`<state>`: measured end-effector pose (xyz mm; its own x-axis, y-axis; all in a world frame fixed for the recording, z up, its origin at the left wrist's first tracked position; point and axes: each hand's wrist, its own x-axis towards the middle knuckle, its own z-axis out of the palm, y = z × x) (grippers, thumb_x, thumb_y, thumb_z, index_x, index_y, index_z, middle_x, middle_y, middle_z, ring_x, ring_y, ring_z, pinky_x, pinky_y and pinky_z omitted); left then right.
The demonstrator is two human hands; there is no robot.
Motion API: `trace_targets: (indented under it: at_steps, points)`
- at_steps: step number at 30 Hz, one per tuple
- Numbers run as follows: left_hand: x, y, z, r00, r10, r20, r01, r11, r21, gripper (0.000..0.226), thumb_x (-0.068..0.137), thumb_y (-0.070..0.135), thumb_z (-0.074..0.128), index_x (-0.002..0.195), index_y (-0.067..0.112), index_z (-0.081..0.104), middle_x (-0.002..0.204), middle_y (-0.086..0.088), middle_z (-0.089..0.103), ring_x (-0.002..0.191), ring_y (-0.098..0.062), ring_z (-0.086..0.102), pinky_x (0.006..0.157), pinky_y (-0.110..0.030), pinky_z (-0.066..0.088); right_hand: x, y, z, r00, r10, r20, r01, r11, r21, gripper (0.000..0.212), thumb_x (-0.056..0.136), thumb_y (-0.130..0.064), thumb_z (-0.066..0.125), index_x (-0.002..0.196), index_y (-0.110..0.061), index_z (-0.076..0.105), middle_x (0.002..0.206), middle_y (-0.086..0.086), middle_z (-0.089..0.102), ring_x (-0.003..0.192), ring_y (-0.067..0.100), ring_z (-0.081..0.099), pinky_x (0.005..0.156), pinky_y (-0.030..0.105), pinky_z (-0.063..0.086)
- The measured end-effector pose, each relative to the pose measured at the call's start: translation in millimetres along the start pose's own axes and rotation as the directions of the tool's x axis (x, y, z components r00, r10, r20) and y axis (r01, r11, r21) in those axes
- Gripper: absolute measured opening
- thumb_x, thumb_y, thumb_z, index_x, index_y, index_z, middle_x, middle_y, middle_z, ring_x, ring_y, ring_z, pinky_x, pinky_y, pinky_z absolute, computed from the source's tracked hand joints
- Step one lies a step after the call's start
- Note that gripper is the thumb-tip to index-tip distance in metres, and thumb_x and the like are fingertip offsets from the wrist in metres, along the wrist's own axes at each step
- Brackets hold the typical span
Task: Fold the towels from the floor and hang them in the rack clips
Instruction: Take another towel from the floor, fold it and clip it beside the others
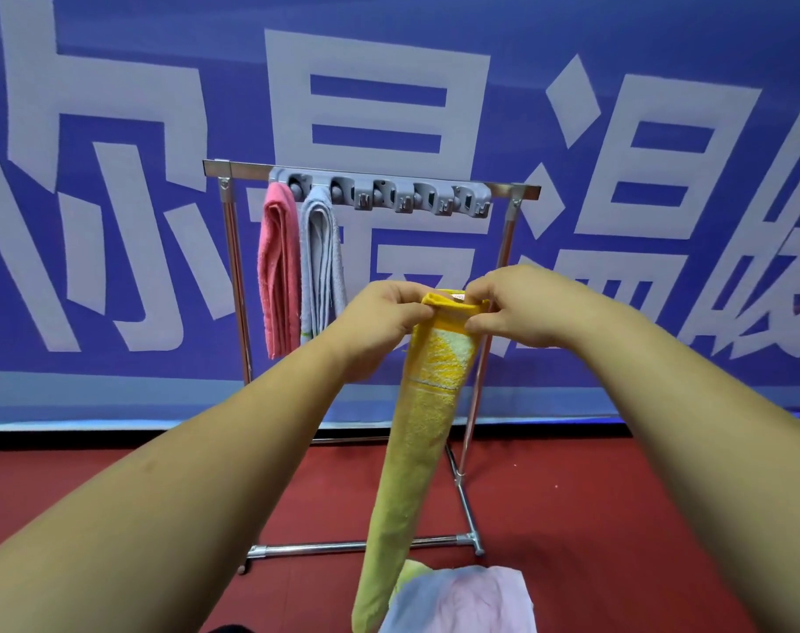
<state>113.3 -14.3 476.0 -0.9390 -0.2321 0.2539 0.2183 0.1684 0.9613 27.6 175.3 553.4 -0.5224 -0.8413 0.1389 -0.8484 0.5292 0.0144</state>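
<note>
While both hands — left (pixel 379 315), right (pixel 510 308) — pinch its top, the yellow towel (pixel 418 431) hangs below.

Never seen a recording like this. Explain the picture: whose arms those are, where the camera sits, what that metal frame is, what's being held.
There is no machine: a person wears a camera on the head, looking forward and down, so the two bare arms are their own. The left hand and right hand pinch the top edge of a folded yellow towel, which hangs down long and narrow. Ahead stands a metal rack with a grey clip strip; a pink towel and a grey towel already hang from it. A pile of towels lies on the red floor below.
</note>
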Motion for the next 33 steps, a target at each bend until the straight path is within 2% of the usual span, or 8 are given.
trace_targets:
  at_steps: [5,11,15,18,22,26,29,33]
  points:
    - [0.6,11.6,-0.3,0.995,0.072,-0.064,-0.057,0.976,0.211,0.025,0.098,0.002,0.064,0.096,0.019,0.082,0.085,0.007,0.077,0.08,-0.005,0.065,0.081,-0.032,0.053,3.6,-2.4,-9.2,0.998,0.039,-0.056,-0.035,0.997,0.069,0.02,0.102,-0.041,0.064,0.098,-0.022,0.064,0.09,0.001,0.064,0.085,0.02,0.062,0.078,0.045,0.056]
    - [3.9,21.3,3.9,0.982,0.142,-0.128,-0.106,0.962,0.251,0.029,0.09,0.004,0.064,0.093,0.025,0.082,0.096,-0.006,0.08,0.092,-0.022,0.071,0.096,-0.058,0.059,4.7,-3.7,-12.5,0.967,0.144,-0.211,-0.083,0.958,0.274,0.016,0.091,-0.03,0.076,0.09,-0.021,0.064,0.085,0.004,0.065,0.083,0.027,0.066,0.074,0.049,0.059]
    - [3.2,26.7,10.0,0.981,0.149,-0.127,-0.161,0.983,-0.088,0.044,0.089,-0.017,0.062,0.113,0.02,0.069,0.102,-0.01,0.072,0.089,-0.019,0.07,0.076,-0.037,0.061,4.4,-3.0,-14.9,0.937,0.182,-0.299,-0.049,0.914,0.404,0.018,0.089,-0.025,0.079,0.092,-0.02,0.062,0.086,0.001,0.062,0.079,0.019,0.058,0.067,0.039,0.052]
    - [1.8,22.9,17.4,0.997,0.016,-0.078,-0.041,0.945,-0.323,0.057,0.09,-0.011,0.074,0.133,0.017,0.051,0.104,-0.011,0.073,0.093,-0.021,0.074,0.077,-0.035,0.061,1.9,-1.2,-19.6,0.914,0.212,-0.347,-0.005,0.859,0.511,0.019,0.091,-0.021,0.078,0.098,-0.017,0.061,0.089,0.003,0.063,0.081,0.019,0.058,0.069,0.038,0.051]
    - [3.1,9.4,30.9,0.998,-0.052,0.046,0.062,0.957,-0.282,0.044,0.089,-0.006,0.078,0.128,0.002,0.06,0.11,-0.014,0.076,0.104,-0.025,0.076,0.087,-0.042,0.062,-1.9,7.7,-24.1,0.894,0.264,-0.362,0.038,0.76,0.649,0.018,0.092,-0.019,0.077,0.102,-0.018,0.061,0.097,0.006,0.067,0.096,0.032,0.067,0.083,0.054,0.059]
    - [3.8,4.6,41.0,0.99,-0.063,0.125,0.092,0.966,-0.24,0.048,0.089,-0.004,0.079,0.132,-0.01,0.058,0.131,-0.025,0.07,0.117,-0.031,0.072,0.097,-0.046,0.061,-8.6,21.3,-28.3,0.924,0.243,-0.294,0.066,0.658,0.75,0.018,0.092,-0.006,0.073,0.095,-0.019,0.062,0.097,0.011,0.065,0.093,0.025,0.063,0.089,0.057,0.06]
    - [5.8,4.1,42.1,0.985,-0.039,0.166,0.074,0.975,-0.209,0.033,0.087,-0.004,0.081,0.113,0.001,0.06,0.115,-0.018,0.074,0.113,-0.031,0.073,0.1,-0.047,0.06,-13.7,31.4,-29.5,0.938,0.241,-0.248,0.061,0.591,0.804,0.022,0.092,0.0,0.071,0.091,-0.019,0.061,0.094,0.013,0.061,0.091,0.026,0.06,0.088,0.051,0.056]
    - [4.9,3.9,39.1,0.983,-0.05,0.175,0.08,0.983,-0.167,0.037,0.087,-0.004,0.082,0.097,0.018,0.054,0.088,-0.003,0.069,0.088,-0.018,0.074,0.077,-0.033,0.061,-16.8,41.3,-26.3,0.933,0.275,-0.23,0.087,0.447,0.89,0.03,0.093,0.009,0.066,0.089,-0.02,0.059,0.092,0.015,0.057,0.087,0.027,0.056,0.078,0.041,0.051]
